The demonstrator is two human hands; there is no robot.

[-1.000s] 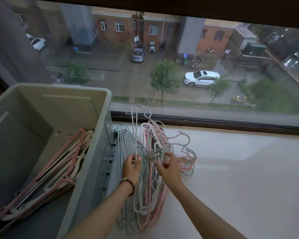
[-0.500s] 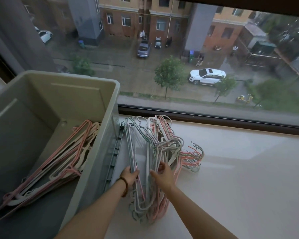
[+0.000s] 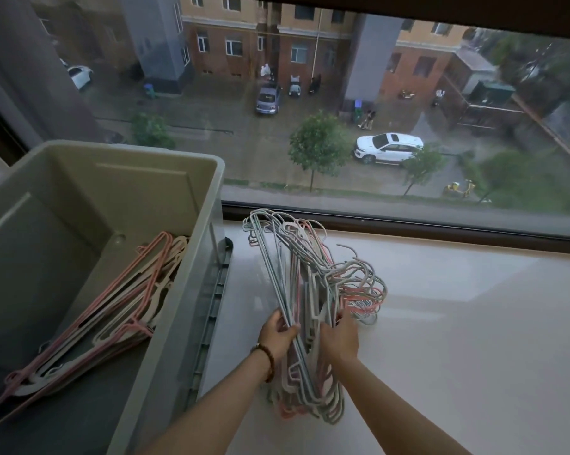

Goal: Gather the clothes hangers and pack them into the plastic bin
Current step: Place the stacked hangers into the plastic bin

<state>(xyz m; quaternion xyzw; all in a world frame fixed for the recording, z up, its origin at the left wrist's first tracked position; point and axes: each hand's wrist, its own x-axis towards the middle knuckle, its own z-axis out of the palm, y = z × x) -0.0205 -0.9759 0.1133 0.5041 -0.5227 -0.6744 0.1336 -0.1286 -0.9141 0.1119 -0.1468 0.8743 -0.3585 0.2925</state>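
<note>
Two hands grip one tangled bundle of hangers (image 3: 309,290) lying on the white bench (image 3: 457,323) below the window (image 3: 342,110). Left hand (image 3: 277,334), with a beaded bracelet (image 3: 267,357) at the wrist, is closed round several long grey-green bars on the bundle's left edge. Right hand (image 3: 339,336) is closed on the middle of the bundle, fingers curled into the wires; how many hangers each hand has hold of cannot be told.

Bundle: grey-green, white and pink hangers, hooks fanned out to the right and toward the window, lower ends resting on the bench near the forearms.

Plastic bin (image 3: 191,290), grey, stands just left of the bundle, its near wall between the bundle and the bin's interior. A second lot of pink and white hangers (image 3: 112,316) lies inside, slanted against the right wall. A grey ribbed strip (image 3: 214,310) runs along the bin's outer right side, between the bin and the bundle; whether it is part of the bin cannot be told.

Bench to the right of the bundle carries nothing visible. Dark window frame (image 3: 408,224) lies just beyond the hanger tips. Outside, well below: a white car (image 3: 388,147), a grey car (image 3: 267,99), trees and brick buildings.
</note>
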